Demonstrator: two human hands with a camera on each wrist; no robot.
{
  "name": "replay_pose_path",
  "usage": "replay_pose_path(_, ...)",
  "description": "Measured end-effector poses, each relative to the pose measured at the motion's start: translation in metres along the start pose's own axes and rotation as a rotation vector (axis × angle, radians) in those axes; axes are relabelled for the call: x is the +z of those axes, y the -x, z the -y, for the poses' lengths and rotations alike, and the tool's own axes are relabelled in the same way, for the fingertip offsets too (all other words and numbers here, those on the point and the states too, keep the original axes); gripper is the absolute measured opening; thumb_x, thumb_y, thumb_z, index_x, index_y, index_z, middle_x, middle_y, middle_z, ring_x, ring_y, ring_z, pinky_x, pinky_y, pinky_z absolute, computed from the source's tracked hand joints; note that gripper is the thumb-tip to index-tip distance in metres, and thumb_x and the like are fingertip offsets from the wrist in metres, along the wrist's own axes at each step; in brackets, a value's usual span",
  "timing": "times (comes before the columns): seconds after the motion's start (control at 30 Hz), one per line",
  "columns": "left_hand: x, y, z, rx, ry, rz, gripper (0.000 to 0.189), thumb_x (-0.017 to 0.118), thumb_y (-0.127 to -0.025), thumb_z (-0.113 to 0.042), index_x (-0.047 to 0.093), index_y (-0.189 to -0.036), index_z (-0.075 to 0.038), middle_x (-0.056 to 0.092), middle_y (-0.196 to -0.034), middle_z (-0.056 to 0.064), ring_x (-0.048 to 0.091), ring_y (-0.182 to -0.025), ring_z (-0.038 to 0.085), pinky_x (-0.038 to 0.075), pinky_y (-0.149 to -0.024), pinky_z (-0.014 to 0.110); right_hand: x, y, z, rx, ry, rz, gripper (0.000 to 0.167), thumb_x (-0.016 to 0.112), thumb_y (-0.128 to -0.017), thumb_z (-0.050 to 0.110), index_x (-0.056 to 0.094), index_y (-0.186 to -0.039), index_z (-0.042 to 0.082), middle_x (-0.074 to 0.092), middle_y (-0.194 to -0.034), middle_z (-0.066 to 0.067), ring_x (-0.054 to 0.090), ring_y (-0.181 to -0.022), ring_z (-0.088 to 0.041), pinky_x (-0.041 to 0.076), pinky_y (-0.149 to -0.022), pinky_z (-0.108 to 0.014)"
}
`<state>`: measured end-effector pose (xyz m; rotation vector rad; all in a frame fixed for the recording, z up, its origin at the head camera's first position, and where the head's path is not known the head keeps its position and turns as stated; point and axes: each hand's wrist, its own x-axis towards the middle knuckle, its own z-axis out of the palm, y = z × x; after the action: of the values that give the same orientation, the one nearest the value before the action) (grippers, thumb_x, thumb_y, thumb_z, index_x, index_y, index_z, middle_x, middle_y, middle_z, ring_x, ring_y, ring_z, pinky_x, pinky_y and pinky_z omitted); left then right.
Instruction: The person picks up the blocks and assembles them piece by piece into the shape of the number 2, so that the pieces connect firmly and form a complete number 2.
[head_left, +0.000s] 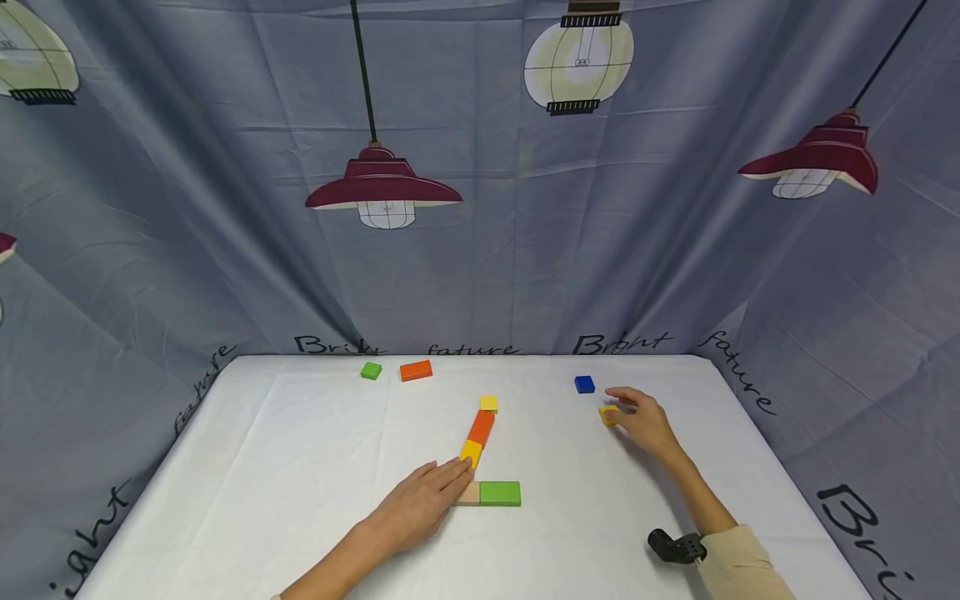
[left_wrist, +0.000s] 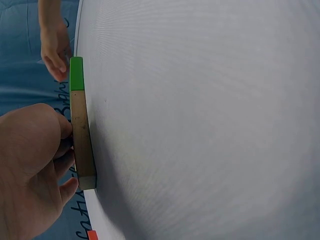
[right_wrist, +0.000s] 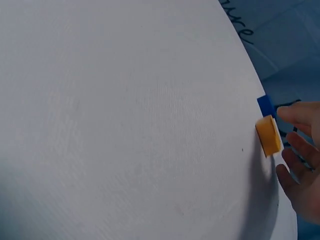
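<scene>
My left hand [head_left: 420,508] lies flat with fingers extended, its fingertips at a line of blocks. Under or beside them are a yellow block [head_left: 471,451] and a natural wood block [head_left: 468,494], partly hidden. A green block [head_left: 500,493] abuts the wood one. From the yellow block, an orange block [head_left: 482,427] leads up to a small yellow square block [head_left: 488,403]. On the right, my right hand [head_left: 647,423] is at another yellow block [right_wrist: 268,136], thumb and fingers spread apart around it; contact is unclear. A blue block [head_left: 584,384] sits just beyond.
Toward the far edge of the white table [head_left: 262,492] lie a small green block [head_left: 371,371] and an orange block [head_left: 416,371]. A black device [head_left: 675,547] is by the right sleeve. A grey-blue curtain [head_left: 480,275] printed with lamps hangs behind.
</scene>
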<state>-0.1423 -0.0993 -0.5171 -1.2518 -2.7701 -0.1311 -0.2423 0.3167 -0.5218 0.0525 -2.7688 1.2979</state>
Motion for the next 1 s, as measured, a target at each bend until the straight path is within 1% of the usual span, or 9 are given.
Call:
replay_pose_path(0.13,0.0,0.0,0.0,-0.004,0.007,0.004,0.047,0.056,-0.103,-0.017,0.049,-0.148,-0.007,0.044,-0.153,0.006,0.042,-0.139,0.02,0.037,-0.111,0.041,-0.002,-0.001,-0.005,0.003,0.01,0.021,0.044,0.071,-0.091,0.008,0.06,-0.132,-0.003,0.055,-0.136,-0.027,0.052,-0.124,-0.046,0.043,-0.102,-0.057)
replay_pose_path(0.33,0.0,0.0,0.0,-0.003,0.015,0.013,0.048,0.056,-0.102,-0.017,0.048,-0.148,-0.008,0.043,-0.153,0.006,0.041,-0.14,0.019,0.037,-0.111,0.041,-0.006,0.0,-0.007,0.019,-0.011,0.057,0.046,0.072,-0.092,0.009,0.058,-0.134,-0.004,0.057,-0.133,-0.027,0.053,-0.122,-0.045,0.044,-0.101,-0.056)
replay_pose_path(0.5,0.0,0.0,0.0,-0.004,0.0,0.009,0.048,0.057,-0.102,-0.017,0.049,-0.148,-0.007,0.044,-0.153,0.006,0.042,-0.139,0.02,0.037,-0.111,0.041,-0.007,0.001,-0.008,-0.01,-0.035,0.106,0.046,0.073,-0.091,0.011,0.059,-0.132,-0.006,0.058,-0.131,-0.027,0.053,-0.121,-0.044,0.044,-0.101,-0.054)
replay_pose_path(0.7,0.0,0.001,0.0,-0.004,-0.003,0.007,0.048,0.056,-0.102,-0.017,0.048,-0.148,-0.007,0.044,-0.153,0.006,0.041,-0.14,0.02,0.037,-0.111,0.041,-0.009,0.0,-0.013,-0.035,-0.038,0.137,0.045,0.073,-0.09,0.006,0.06,-0.13,-0.009,0.058,-0.132,-0.027,0.053,-0.121,-0.043,0.043,-0.103,-0.051)
replay_pose_path(1.0,0.001,0.001,0.0,-0.002,-0.003,0.002,0.048,0.056,-0.102,-0.017,0.048,-0.149,-0.007,0.043,-0.154,0.007,0.041,-0.14,0.02,0.037,-0.111,0.042,-0.006,0.003,-0.015,-0.007,-0.013,0.118,0.038,0.071,-0.09,0.002,0.063,-0.126,-0.008,0.058,-0.13,-0.028,0.055,-0.119,-0.042,0.046,-0.101,-0.05)
